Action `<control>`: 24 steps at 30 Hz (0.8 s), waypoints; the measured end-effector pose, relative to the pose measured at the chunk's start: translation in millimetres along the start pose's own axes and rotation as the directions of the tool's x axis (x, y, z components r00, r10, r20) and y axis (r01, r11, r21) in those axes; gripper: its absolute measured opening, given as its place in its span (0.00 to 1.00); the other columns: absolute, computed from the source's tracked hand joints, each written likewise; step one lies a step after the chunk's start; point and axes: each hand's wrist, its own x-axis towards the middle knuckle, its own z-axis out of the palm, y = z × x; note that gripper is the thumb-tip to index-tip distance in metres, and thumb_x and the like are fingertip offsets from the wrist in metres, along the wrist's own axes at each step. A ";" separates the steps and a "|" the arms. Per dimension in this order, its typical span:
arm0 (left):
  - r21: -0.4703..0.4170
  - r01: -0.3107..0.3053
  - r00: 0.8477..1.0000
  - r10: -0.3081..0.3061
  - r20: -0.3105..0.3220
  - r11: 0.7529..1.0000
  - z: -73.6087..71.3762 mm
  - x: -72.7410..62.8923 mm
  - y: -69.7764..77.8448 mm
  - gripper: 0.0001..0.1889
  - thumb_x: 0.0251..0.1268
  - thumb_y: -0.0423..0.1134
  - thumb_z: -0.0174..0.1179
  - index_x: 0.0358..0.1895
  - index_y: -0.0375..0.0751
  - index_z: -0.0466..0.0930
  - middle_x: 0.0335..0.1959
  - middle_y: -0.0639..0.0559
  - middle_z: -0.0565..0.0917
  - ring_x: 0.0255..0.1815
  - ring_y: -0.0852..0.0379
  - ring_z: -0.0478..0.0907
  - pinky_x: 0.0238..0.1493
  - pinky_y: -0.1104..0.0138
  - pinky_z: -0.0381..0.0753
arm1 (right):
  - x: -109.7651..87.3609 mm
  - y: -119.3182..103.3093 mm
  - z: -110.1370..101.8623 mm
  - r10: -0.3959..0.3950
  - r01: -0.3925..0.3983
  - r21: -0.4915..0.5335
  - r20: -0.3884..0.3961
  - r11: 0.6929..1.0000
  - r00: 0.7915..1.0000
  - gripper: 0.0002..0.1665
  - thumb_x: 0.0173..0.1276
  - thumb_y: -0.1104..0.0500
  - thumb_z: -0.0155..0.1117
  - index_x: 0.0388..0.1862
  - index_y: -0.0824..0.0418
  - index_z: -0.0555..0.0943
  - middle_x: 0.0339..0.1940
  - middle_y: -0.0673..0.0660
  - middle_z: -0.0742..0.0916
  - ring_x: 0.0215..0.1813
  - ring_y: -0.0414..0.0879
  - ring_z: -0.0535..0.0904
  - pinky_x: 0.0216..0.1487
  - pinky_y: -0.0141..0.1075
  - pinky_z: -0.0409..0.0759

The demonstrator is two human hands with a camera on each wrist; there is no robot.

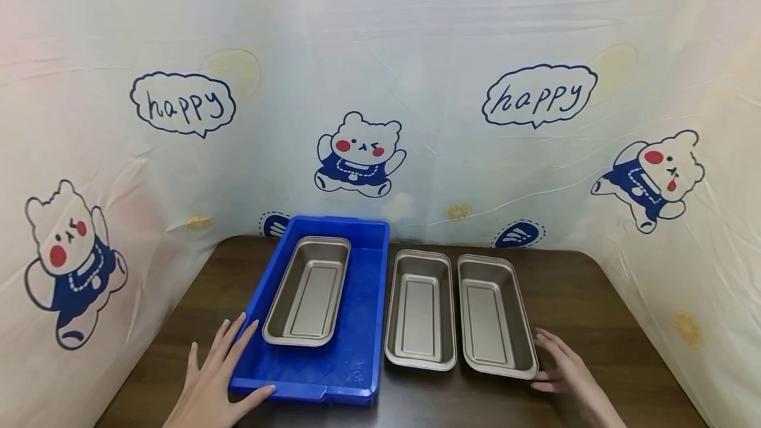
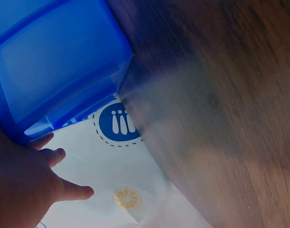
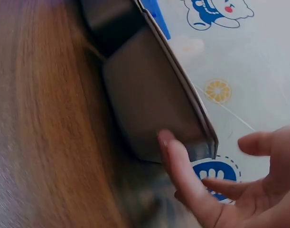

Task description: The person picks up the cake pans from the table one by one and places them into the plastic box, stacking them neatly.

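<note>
A blue plastic tray [image 1: 357,296] lies on the table, and a metal loaf pan [image 1: 315,292] sits inside its left part. My left hand [image 1: 208,378] spreads its fingers at the tray's near left corner, the thumb at the front rim. In the left wrist view, the hand [image 2: 21,185] is beside the tray wall [image 2: 59,61]. Right of the tray stand a second loaf pan [image 1: 420,312] and a third loaf pan [image 1: 493,316]. My right hand [image 1: 567,375] is at the third pan's near right side. Its fingertips overlap that pan's wall [image 3: 145,90] in the right wrist view.
The dark wooden table [image 1: 594,322] has rounded far corners. A pale printed cloth [image 1: 440,111] with bears and "happy" bubbles hangs behind the table and along both sides. The two pans outside the tray stand side by side with a narrow gap.
</note>
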 end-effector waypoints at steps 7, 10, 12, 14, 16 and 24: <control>-0.005 0.022 0.999 -0.021 0.024 1.000 -1.4 0.3 1.0 0.55 0.57 0.64 0.74 0.84 0.50 0.58 0.84 0.39 0.56 0.81 0.25 0.49 0.66 0.19 0.24 | 3.3 6.0 -1.7 -0.027 0.012 0.087 0.173 0.996 0.985 0.46 0.89 0.40 0.37 0.87 0.69 0.41 0.84 0.78 0.50 0.47 0.59 0.90 0.50 0.49 0.88; -0.003 0.031 0.999 -0.031 0.032 1.000 -1.5 0.3 1.1 0.54 0.58 0.65 0.73 0.84 0.50 0.57 0.84 0.39 0.55 0.81 0.25 0.48 0.66 0.19 0.23 | 5.0 11.2 -2.9 -0.054 0.030 0.116 0.213 0.993 0.976 0.45 0.90 0.45 0.40 0.87 0.69 0.37 0.83 0.79 0.56 0.49 0.55 0.90 0.52 0.48 0.88; -0.005 0.027 0.999 -0.027 0.025 1.000 -0.9 -0.4 0.6 0.54 0.57 0.64 0.74 0.84 0.50 0.58 0.84 0.39 0.55 0.81 0.25 0.49 0.66 0.19 0.23 | 6.7 14.3 -1.8 -0.046 0.019 0.128 0.208 0.992 0.977 0.45 0.89 0.49 0.45 0.88 0.67 0.37 0.80 0.79 0.63 0.46 0.52 0.90 0.51 0.46 0.88; -0.007 0.018 1.000 -0.018 0.012 1.000 0.0 -1.3 -0.2 0.55 0.57 0.64 0.74 0.84 0.51 0.58 0.84 0.40 0.55 0.82 0.26 0.48 0.66 0.19 0.22 | 8.4 19.4 -1.9 -0.052 0.018 0.147 0.230 0.989 0.972 0.46 0.88 0.53 0.48 0.88 0.65 0.34 0.78 0.74 0.68 0.46 0.49 0.90 0.52 0.44 0.88; -0.013 0.006 1.000 -0.006 -0.003 1.000 0.6 -2.3 -1.1 0.55 0.56 0.63 0.75 0.84 0.51 0.58 0.85 0.41 0.55 0.82 0.26 0.49 0.66 0.19 0.22 | 9.7 23.4 -2.0 -0.054 0.009 0.174 0.258 0.985 0.965 0.48 0.87 0.57 0.51 0.87 0.64 0.32 0.78 0.69 0.67 0.47 0.47 0.89 0.54 0.43 0.87; -0.006 0.022 1.000 -0.022 0.011 1.000 -1.0 -0.6 1.6 0.54 0.57 0.64 0.74 0.84 0.50 0.59 0.84 0.39 0.56 0.81 0.26 0.49 0.67 0.20 0.22 | 14.1 29.9 -7.4 -0.175 0.052 0.324 0.362 0.945 0.916 0.49 0.84 0.68 0.48 0.85 0.63 0.26 0.70 0.47 0.76 0.62 0.45 0.84 0.59 0.47 0.85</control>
